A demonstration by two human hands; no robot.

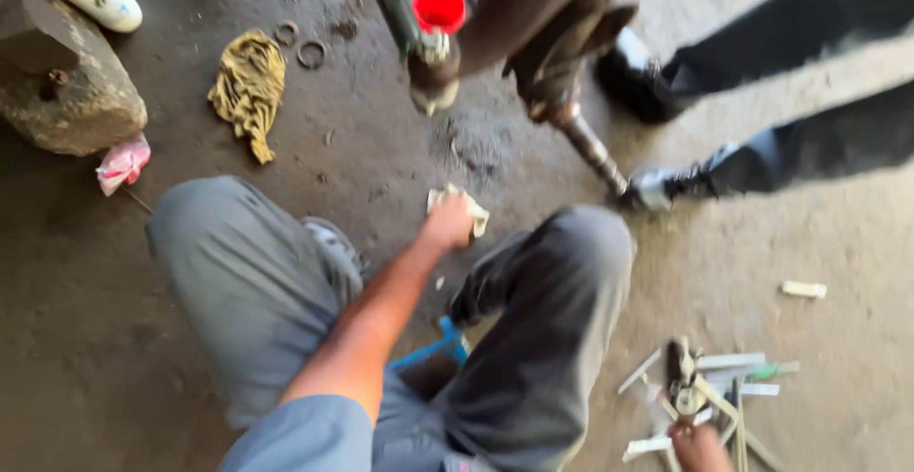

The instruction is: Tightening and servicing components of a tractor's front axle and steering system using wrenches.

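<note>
Floor first: dirty concrete, oil-dark patch ahead of me, I'm squatting with both knees up. Big greasy shaft hangs in from the top with a red cap beside it; another person's shoes are just past its tip. Stone block at far left, yellow rag and a few rings near it, pink scrap below the block. My left hand is out in front, fingers closed round a pale cloth that sits at the floor between my knees and the shaft. My right hand is at the bottom edge, down on the tool pile; can't tell whether it's gripping anything or just resting there. Risks as I see them: cloth is loosely bunched, so it could slip or drag grit onto whatever it wipes; shaft tip is near the other person's foot, a knock would send it that way; reaching blind into the pile could snag a finger on a sharp edge. Hard to read: whole frame is motion-blurred, right hand is cut off by the edge, pile items are just pale strips and a dark piece, shaft top is out of view.
</note>
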